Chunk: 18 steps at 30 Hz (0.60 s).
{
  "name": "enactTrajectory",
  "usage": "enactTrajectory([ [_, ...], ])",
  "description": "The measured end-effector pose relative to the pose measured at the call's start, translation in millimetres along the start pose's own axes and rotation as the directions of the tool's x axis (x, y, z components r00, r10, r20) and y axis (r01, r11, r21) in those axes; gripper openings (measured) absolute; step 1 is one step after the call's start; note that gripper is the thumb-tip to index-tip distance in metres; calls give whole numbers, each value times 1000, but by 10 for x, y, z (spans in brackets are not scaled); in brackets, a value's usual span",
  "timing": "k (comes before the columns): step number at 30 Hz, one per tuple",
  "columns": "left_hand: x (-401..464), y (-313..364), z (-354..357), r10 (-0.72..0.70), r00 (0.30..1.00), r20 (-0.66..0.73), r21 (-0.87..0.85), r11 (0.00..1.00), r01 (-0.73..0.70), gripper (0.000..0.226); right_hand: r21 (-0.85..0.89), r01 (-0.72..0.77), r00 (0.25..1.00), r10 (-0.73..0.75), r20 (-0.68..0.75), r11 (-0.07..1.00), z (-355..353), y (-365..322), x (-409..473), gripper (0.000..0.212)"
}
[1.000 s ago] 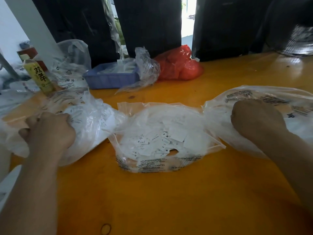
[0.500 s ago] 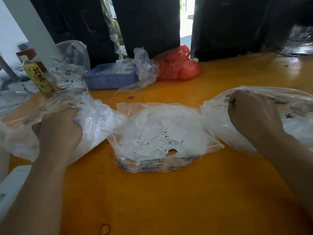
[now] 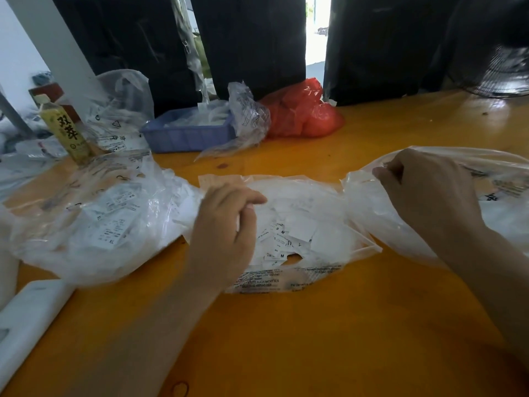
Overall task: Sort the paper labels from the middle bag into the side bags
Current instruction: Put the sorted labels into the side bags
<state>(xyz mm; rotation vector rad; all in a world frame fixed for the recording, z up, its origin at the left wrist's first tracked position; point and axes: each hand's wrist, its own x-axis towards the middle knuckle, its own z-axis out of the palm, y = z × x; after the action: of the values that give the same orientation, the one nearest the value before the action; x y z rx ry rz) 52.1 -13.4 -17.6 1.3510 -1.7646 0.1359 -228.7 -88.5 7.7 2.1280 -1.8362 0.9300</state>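
Paper labels (image 3: 282, 239) jumbled, no shared direction

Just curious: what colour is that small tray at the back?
Blue tray, seen from the head view.

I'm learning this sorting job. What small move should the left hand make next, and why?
Probably lower the left hand onto the paper labels and pinch one. It hovers over the middle bag, apparently holding nothing, while the right hand grips the right bag.

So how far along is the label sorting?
Partway. The left bag already holds labels. The left hand is over the middle bag, its fingers curled; the right hand pinches the right bag's rim. A pile of labels still waits in the middle.
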Motion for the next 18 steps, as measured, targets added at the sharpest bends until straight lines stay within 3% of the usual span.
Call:
enactTrajectory([
  [3,-79,83,80,-109,980,169,-172,975,138,30,85,-42,999,43,-9,996,-4,-5,-2,35],
  [6,-101,136,118,-214,928,304,-338,887,315,27,341,-69,995,90,-45,937,-45,-143,-47,34],
  [9,-108,147,144,-218,874,434,-471,772,427,43,587,-86,996,53,74,805,-66,-398,-186,34],
  [12,-119,173,154,-202,825,528,-538,672,508,63,683,-148,968,-37,248,715,12,-614,-360,36],
  [15,-122,180,145,-252,824,507,-540,653,532,38,690,-153,942,-108,319,707,109,-741,-470,33],
  [18,-101,171,134,-375,794,478,-580,544,606,21,748,-184,931,-131,340,638,141,-772,-506,32],
])
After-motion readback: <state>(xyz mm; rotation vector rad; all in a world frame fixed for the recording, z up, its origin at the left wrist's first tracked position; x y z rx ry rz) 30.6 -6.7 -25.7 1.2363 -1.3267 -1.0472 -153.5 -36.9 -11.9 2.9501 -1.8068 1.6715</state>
